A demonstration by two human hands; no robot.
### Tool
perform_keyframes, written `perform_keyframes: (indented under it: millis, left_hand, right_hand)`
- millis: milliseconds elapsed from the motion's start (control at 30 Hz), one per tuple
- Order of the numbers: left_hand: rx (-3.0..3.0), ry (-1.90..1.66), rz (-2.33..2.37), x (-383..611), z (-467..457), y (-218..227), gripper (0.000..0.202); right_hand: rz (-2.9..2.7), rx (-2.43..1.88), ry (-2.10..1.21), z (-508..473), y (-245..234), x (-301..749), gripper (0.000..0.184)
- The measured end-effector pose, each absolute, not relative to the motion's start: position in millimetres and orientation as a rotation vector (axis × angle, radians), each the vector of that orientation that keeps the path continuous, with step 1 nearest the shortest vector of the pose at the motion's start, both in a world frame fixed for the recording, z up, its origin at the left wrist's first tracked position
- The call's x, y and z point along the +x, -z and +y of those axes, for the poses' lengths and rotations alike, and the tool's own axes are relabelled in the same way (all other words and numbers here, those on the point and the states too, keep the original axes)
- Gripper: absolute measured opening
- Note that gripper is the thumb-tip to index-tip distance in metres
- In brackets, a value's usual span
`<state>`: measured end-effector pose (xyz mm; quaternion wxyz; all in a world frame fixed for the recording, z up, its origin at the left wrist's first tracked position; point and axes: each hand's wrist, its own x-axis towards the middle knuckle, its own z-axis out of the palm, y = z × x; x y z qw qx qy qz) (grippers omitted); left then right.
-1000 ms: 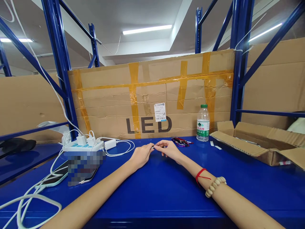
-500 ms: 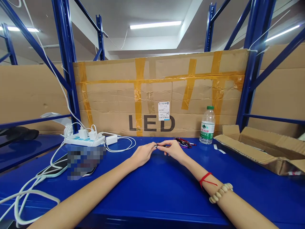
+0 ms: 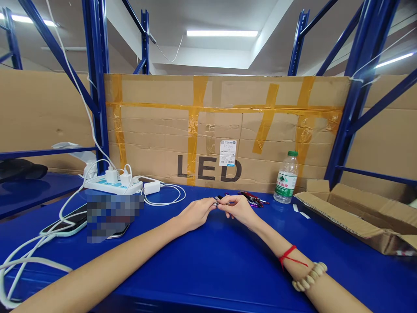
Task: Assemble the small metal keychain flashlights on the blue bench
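My left hand (image 3: 195, 213) and my right hand (image 3: 239, 208) meet at the middle of the blue table (image 3: 211, 265). Both pinch a small dark object with a metal end (image 3: 217, 201) between their fingertips; it is too small to name. Just behind my right hand lies a small pile of coloured pen-like items (image 3: 250, 198). A red string and a bead bracelet (image 3: 309, 277) circle my right wrist.
A water bottle (image 3: 286, 178) stands at the back right, beside an open cardboard box (image 3: 358, 217). At left are a white power strip (image 3: 112, 184) with chargers, white cables (image 3: 42, 243) and a phone (image 3: 65, 221). A taped cardboard wall marked LED (image 3: 224, 130) closes the back.
The camera has shifted to the left and tilted; my hands stay together at the table's middle, still pinching the small object.
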<state>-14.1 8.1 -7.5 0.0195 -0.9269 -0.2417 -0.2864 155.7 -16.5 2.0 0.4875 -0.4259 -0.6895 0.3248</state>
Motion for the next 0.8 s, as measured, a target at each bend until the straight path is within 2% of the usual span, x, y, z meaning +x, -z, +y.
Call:
perform_keyframes:
  millis: [233, 800]
  left_hand:
    - [-2.757, 0.932, -0.730, -12.7, 9.9, 10.3, 0.018]
    - [-2.442, 0.818, -0.752, -10.2, 10.4, 12.6, 0.022]
  right_hand:
    - [-1.676, -1.125, -0.734, -19.7, -4.0, 151.5, 0.034]
    - [-1.500, -1.308, -0.994, -20.9, -6.1, 151.0, 0.030]
